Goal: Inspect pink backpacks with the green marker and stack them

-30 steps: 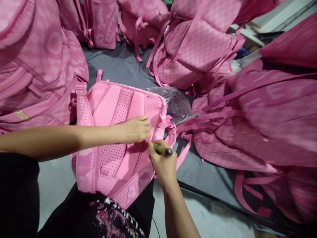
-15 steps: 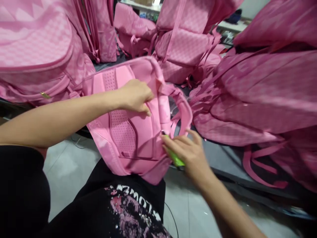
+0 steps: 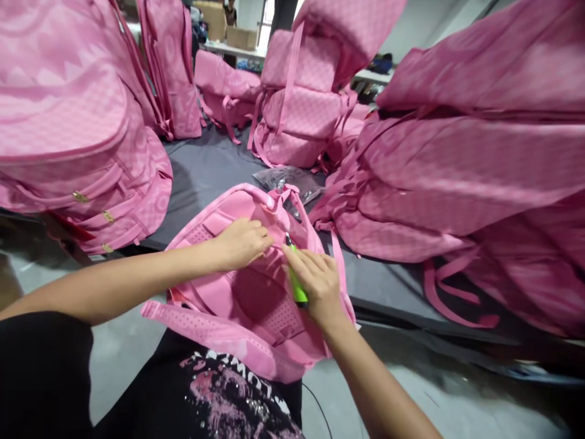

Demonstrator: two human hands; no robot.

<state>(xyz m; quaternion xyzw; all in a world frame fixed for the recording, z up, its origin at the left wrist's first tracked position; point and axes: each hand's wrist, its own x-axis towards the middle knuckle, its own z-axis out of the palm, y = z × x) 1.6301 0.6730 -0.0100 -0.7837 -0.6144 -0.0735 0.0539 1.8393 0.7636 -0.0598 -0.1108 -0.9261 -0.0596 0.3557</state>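
A pink backpack (image 3: 247, 283) lies tilted across my lap and the table's front edge, its padded back panel facing me. One shoulder strap (image 3: 228, 338) with a dotted mesh lining hangs toward me. My left hand (image 3: 244, 244) is closed on the bag's fabric near its upper part. In my right hand (image 3: 317, 277) is a small tool with a bright green handle (image 3: 298, 288) and a dark narrow tip. The tip is at the bag's upper edge by the top loop, close to my left fingers. What exactly the tip touches is too small to tell.
Pink backpacks are piled at the left (image 3: 68, 122), at the right (image 3: 457, 171) and stacked farther back (image 3: 301, 113) on the dark table (image 3: 205, 158). A clear plastic bag (image 3: 292, 180) lies behind my backpack. Cardboard boxes (image 3: 240, 38) and a person stand in the background.
The backpack has tilted and shifted, and a strap now lies across its front. Both hands have come closer together near its top, the right moving up and left with the green tool.
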